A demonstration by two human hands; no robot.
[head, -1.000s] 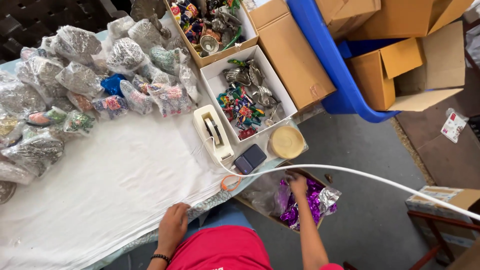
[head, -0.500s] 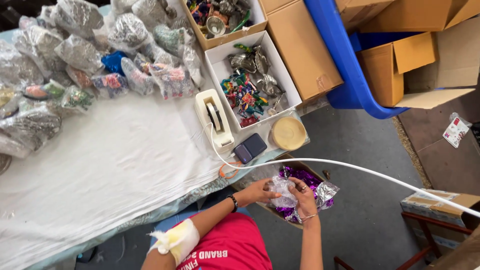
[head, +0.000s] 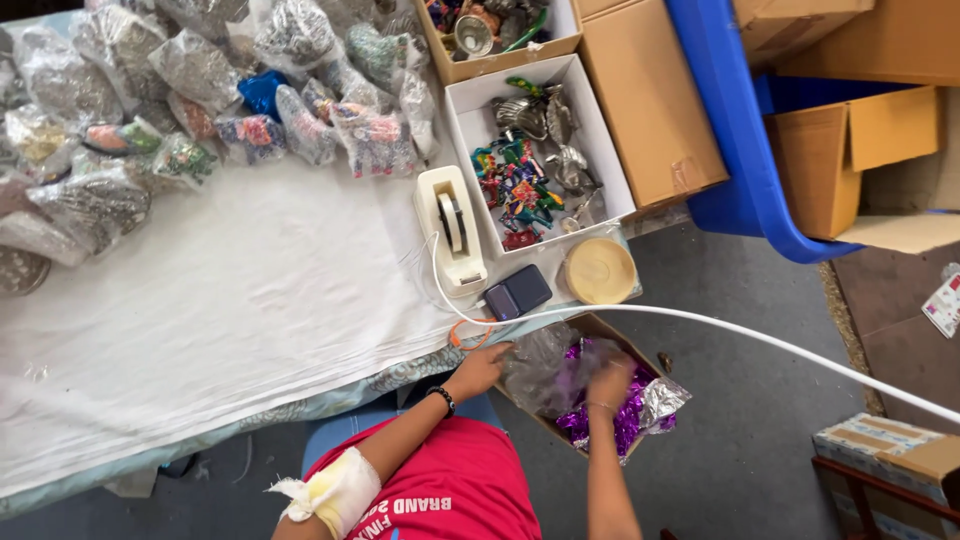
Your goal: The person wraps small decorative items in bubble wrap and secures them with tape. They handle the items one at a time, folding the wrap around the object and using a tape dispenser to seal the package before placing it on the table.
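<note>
My left hand (head: 484,366) and my right hand (head: 610,384) both reach down into a cardboard box (head: 600,332) on the floor beside the table. Between them is a clear plastic bag (head: 545,368); each hand grips one side of it. Under the bag the box holds shiny purple and silver foil pieces (head: 628,418). My left forearm has a white bandage (head: 338,488) and a dark wristband.
A table with a white cloth (head: 230,300) carries many filled plastic bags (head: 200,100), a white tape dispenser (head: 452,228), a dark small device (head: 517,292), a round tan lid (head: 598,270) and a white box of small colourful items (head: 530,160). A white cable (head: 760,345) crosses over the floor box. Cardboard boxes and a blue bin (head: 735,140) stand to the right.
My left hand came off the table edge and joined the right hand in the floor box. Both hands now hold the clear bag, which has risen over the purple foil.
</note>
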